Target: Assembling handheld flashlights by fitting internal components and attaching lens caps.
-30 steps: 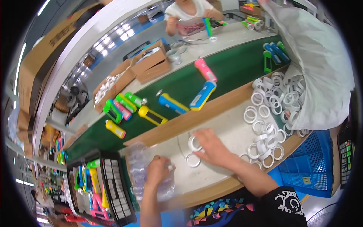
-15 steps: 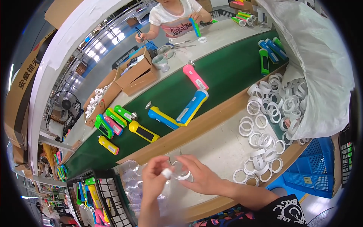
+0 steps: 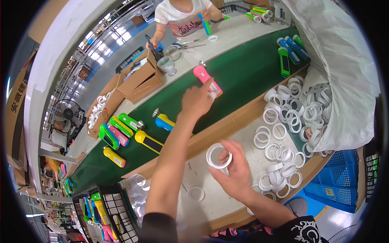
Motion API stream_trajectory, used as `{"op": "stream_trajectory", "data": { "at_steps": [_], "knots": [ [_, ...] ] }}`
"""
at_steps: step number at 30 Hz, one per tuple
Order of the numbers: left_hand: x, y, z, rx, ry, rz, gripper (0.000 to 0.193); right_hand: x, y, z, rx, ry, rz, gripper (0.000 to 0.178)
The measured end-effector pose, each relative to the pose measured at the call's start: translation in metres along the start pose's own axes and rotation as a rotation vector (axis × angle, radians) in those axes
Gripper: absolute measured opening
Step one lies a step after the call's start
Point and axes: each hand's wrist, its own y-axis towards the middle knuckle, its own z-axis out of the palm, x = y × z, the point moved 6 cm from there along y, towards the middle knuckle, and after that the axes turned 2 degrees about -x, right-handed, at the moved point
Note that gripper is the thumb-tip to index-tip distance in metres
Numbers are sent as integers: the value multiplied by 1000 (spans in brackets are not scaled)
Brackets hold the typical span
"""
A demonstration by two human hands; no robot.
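Open cardboard boxes [image 3: 137,79], a grey fan [image 3: 67,117], a blue crate [image 3: 342,184].

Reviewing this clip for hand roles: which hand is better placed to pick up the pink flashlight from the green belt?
Left. The left hand is stretched over the green belt, fingertips at the pink flashlight. The right hand is back over the bench, already holding a white ring.
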Motion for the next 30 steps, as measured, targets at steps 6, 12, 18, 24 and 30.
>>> {"op": "stream_trajectory", "data": {
  "at_steps": [6,12,18,24,30],
  "knots": [
    [-21,47,63,262,118,-54,39,-4,12,-15,-62,56,20,65],
    [5,12,-18,-200,-706,81,35,2,10,-14,-28,181,66,69],
    [22,-156,-109,-150,-746,166,29,-6,7,-9,4,511,256,73],
    [11,-257,-151,-143,-700,264,33,-4,5,-4,4,467,314,75],
    [-25,-280,-182,-91,-171,456,40,-3,4,5,78,165,93,73]
  ]
}}
